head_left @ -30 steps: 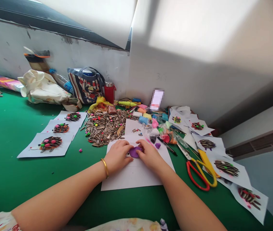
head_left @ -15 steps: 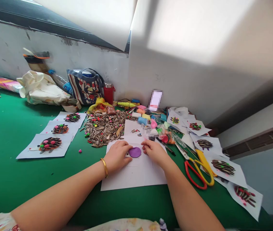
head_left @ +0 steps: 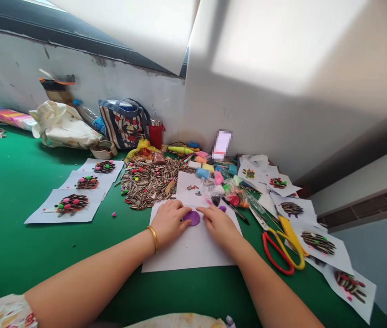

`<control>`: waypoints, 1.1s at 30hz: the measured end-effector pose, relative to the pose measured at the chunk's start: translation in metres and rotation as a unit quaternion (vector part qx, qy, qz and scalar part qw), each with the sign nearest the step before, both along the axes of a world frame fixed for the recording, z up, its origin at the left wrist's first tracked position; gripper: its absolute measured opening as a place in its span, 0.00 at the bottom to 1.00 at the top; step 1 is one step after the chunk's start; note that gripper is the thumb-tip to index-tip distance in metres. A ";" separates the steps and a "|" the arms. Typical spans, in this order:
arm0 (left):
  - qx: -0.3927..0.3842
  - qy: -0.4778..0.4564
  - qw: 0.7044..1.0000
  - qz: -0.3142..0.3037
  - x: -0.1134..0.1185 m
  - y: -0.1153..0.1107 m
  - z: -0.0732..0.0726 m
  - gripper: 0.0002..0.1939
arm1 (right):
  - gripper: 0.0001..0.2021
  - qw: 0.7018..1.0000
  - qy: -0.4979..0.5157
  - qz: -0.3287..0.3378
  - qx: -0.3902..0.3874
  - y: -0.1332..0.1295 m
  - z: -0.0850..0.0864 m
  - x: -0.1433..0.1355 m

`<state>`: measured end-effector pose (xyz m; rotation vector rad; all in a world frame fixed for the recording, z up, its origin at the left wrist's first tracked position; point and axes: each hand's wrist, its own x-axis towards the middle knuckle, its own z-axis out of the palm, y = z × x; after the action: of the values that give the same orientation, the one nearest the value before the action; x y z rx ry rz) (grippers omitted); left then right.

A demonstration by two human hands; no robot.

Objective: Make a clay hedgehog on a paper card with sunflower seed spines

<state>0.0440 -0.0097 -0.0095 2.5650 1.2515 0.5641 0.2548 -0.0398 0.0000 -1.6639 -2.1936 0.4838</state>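
The left hand (head_left: 169, 222) lies on the sheet (head_left: 193, 250), fingers together and slightly bent, its thumb and forefinger reaching the left edge of the purple disc (head_left: 192, 218); it presses rather than grips. The right hand (head_left: 220, 227) comes in from the other side, also without a grasp, its fingertips at the disc's upper right edge; whether they touch it cannot be told. The disc lies flat on the sheet, between the hands. Beyond the right hand are a small purple lump (head_left: 222, 208) and a black pen (head_left: 239, 214), near bags and lumps of coloured clay (head_left: 218, 177). Farther right, scissors (head_left: 282, 248) with one red and one yellow handle lie on the green surface (head_left: 111, 269), next to a yellow tool (head_left: 291, 233). A row of seed pictures (head_left: 318, 241) runs along the right side, and three more cards (head_left: 63, 206) overlap at the left. Between these cards and the clay spreads a heap of striped seeds (head_left: 149, 184). Behind it stand a striped bag (head_left: 125, 125) and a red flask (head_left: 155, 134), with a cream bag (head_left: 65, 125) to their left.
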 end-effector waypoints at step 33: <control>-0.013 0.033 0.999 -0.004 -0.002 -0.003 0.005 0.22 | 0.24 0.999 0.026 0.027 0.016 0.003 -0.014 0.005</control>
<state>0.0420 -0.0132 -0.0048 2.5864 1.2602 0.4622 0.2603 -0.0370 -0.0143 -1.5619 -2.2027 0.4982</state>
